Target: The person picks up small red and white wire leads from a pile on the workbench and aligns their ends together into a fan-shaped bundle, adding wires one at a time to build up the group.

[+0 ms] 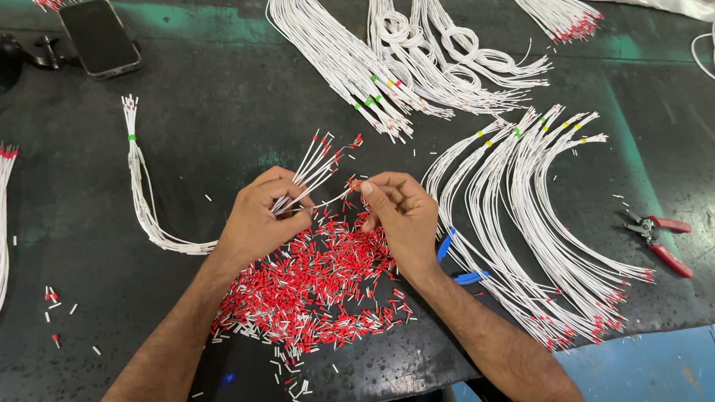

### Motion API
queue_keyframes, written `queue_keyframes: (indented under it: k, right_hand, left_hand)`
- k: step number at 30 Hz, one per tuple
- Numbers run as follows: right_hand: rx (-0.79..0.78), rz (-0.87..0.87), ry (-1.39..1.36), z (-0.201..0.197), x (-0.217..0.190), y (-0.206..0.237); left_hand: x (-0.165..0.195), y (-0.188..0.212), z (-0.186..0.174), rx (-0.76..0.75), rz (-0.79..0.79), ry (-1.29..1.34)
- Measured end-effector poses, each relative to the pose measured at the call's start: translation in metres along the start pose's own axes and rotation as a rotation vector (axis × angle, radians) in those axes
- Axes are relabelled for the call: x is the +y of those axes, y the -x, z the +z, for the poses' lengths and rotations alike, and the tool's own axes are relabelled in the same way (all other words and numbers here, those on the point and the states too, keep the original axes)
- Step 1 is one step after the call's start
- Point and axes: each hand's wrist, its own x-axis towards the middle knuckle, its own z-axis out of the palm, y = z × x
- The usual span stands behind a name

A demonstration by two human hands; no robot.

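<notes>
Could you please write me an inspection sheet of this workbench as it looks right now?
Surface: dark, scuffed work mat over a blue bench.
Job's things: fanned bundle of thin white wires, some tipped red; heap of small red ferrules below the hands.
Clutter: black smartphone upper left; red-handled cutters at right; blue-handled tool, partly hidden.
Grippers: left hand grips the bundle; right hand pinches one wire's end.
Cables: more white wire bundles with green and yellow markers, at right and top.
Surroundings: nothing seen beyond the bench.
</notes>
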Motion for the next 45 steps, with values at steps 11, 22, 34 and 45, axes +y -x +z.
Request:
queue_keyframes:
  k: [11,22,34,45]
  right_hand:
    - [0.008,0.019,0.008,-0.0007,0.0013,-0.0006]
    - [-0.004,0.006,0.002,0.0012,-0.0009,-0.0004]
    - [-0.008,0.002,0.012,0.0012,-0.0005,-0.0022]
    - [-0.044,-0.016,-0.005,0.0017,-0.0022,-0.004]
  left_hand:
    - [-0.0003,-0.0001,0.0005,-0.009,-0.005,0.008]
    - [0.0018,-0.001,0.0005,-0.012,-0.025,0.014]
    - [0.0017,-0.0027,0.001,-0.014,-0.021,0.011]
    - [0.002,-0.0027,0.0004,-0.01,-0.009,0.008]
